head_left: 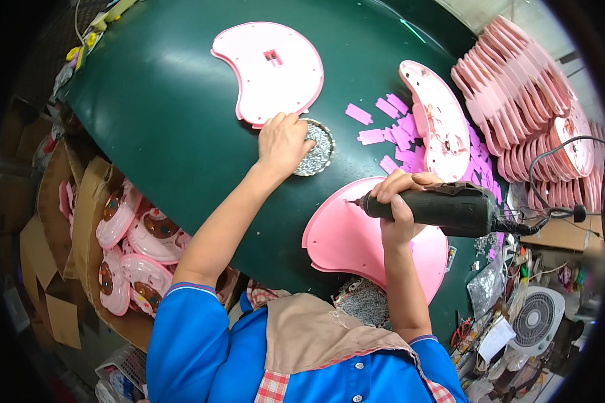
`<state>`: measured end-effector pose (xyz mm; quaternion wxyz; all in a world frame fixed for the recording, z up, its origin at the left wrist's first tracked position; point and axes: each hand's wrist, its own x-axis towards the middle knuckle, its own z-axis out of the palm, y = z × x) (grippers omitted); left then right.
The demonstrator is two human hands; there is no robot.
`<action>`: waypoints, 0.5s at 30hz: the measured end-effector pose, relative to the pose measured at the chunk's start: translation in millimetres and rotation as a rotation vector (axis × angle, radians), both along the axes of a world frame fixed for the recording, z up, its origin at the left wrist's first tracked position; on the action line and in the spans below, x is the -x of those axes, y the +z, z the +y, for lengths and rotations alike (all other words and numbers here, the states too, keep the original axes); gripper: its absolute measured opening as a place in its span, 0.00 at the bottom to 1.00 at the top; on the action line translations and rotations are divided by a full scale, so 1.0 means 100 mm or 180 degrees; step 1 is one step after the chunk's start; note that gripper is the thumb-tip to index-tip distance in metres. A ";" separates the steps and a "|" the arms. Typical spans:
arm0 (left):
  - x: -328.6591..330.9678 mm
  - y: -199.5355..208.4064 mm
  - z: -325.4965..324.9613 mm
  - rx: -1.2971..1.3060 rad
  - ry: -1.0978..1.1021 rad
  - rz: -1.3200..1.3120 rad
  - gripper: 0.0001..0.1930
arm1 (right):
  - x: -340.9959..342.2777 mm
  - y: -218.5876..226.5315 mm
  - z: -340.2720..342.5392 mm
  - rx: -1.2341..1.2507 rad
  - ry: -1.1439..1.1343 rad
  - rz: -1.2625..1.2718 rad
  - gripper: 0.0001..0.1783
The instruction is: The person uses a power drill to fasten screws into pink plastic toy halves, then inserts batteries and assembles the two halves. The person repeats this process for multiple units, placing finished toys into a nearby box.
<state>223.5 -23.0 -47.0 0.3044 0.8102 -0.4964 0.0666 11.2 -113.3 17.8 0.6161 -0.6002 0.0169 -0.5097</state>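
Note:
My right hand [402, 205] is wrapped round a dark electric screwdriver [454, 209]. Its tip is at the upper left part of a pink crescent-shaped plastic shell [343, 235], which lies near me on the table. My left hand [284, 142] is at the left rim of a round tin of small screws [316, 153], its fingers curled together. What those fingers hold, if anything, is hidden. Just beyond them lies a second pink crescent shell [269, 70] with a small square cutout.
Purple plastic pieces [403, 138] are scattered on the green table [161, 121], beside an upright-leaning pink shell [440, 121]. Stacked pink shells [517, 87] rise at the right. Another screw container [363, 302] sits close to my apron. A cardboard box [91, 235] holds pink parts at the left.

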 end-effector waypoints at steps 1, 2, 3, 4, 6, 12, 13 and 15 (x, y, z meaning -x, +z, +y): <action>-0.02 -0.03 -0.02 -0.0084 -0.0103 0.0016 0.09 | 0.04 0.02 0.00 -0.0121 -0.0025 -0.0020 0.30; -0.05 -0.04 -0.04 -0.0039 -0.0142 0.0081 0.09 | 0.09 0.06 -0.01 -0.0032 -0.0075 -0.0053 0.30; -0.07 -0.06 -0.06 0.0005 -0.0174 0.0145 0.09 | 0.13 0.11 -0.03 0.0059 -0.0117 -0.0088 0.30; -0.08 -0.06 -0.06 0.0036 -0.0217 0.0214 0.09 | 0.18 0.15 -0.04 0.0137 -0.0171 -0.0115 0.30; -0.10 -0.04 -0.02 0.0214 -0.0305 0.0379 0.07 | 0.29 0.13 -0.07 0.0369 -0.0215 -0.0006 0.30; -0.09 0.03 0.11 0.0634 -0.0534 0.0949 0.06 | 0.48 0.01 -0.05 0.0235 -0.0496 0.0089 0.30; -0.01 0.14 0.17 0.0515 -0.0666 0.0917 0.05 | 0.50 0.03 -0.05 0.0333 -0.0501 0.0154 0.30; 0.30 0.29 0.33 0.0512 -0.1159 0.0977 0.04 | 0.52 0.14 0.05 0.0264 -0.0370 0.0024 0.30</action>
